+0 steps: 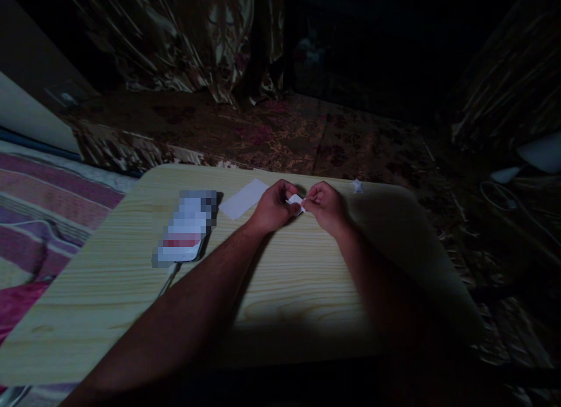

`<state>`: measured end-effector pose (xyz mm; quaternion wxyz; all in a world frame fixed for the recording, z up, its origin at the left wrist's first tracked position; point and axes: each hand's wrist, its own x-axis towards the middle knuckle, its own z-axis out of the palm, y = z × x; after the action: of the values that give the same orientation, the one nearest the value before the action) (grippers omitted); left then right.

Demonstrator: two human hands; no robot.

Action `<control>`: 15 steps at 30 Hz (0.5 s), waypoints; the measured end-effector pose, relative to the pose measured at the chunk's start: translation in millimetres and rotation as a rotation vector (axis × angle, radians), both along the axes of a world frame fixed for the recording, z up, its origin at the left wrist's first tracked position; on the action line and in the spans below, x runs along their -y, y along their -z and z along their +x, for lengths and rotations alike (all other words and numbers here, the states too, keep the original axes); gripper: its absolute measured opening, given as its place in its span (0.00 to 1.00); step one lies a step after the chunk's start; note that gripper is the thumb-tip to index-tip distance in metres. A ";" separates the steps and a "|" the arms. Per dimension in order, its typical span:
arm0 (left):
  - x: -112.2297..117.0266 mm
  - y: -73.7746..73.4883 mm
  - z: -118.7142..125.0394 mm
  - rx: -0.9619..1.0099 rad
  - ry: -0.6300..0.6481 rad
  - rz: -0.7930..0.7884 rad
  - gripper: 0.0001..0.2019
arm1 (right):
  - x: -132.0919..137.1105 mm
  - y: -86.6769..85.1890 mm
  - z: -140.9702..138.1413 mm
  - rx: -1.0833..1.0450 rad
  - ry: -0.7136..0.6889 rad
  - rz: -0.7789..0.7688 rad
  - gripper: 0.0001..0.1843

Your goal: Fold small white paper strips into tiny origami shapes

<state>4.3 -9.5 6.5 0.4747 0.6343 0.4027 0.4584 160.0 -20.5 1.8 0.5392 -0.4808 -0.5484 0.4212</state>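
Observation:
Both hands meet over the far middle of a light wooden table [284, 278]. My left hand [274, 207] and my right hand [326, 206] each pinch one end of a small white piece of paper [296, 201], fingers curled around it. A flat white paper sheet [243, 199] lies on the table just left of my left hand. A tiny white folded paper shape [357, 186] sits near the far edge, right of my right hand.
A phone [186, 229] with a lit screen lies on the table's left part, a cable running from it toward me. A striped cloth [39, 220] lies to the left. Dark patterned carpet [280, 132] and curtains lie beyond. White objects and cords sit on the floor at right.

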 end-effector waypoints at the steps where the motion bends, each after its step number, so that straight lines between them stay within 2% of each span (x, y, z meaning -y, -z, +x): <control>1: 0.7 -1.0 0.1 -0.006 -0.005 0.000 0.18 | 0.0 0.9 0.2 -0.006 0.001 -0.007 0.13; 9: 0.0 -1.5 3.1 0.080 -0.016 -0.092 0.19 | -1.3 7.3 -3.0 0.004 0.014 -0.017 0.12; 15: -2.8 1.7 2.5 0.057 -0.039 -0.052 0.18 | -0.8 6.9 -2.5 0.031 0.015 0.015 0.09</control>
<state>6.8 -6.7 4.8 0.4932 0.6005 0.4129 0.4750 157.6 -19.7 -5.1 0.5375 -0.4874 -0.5559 0.4055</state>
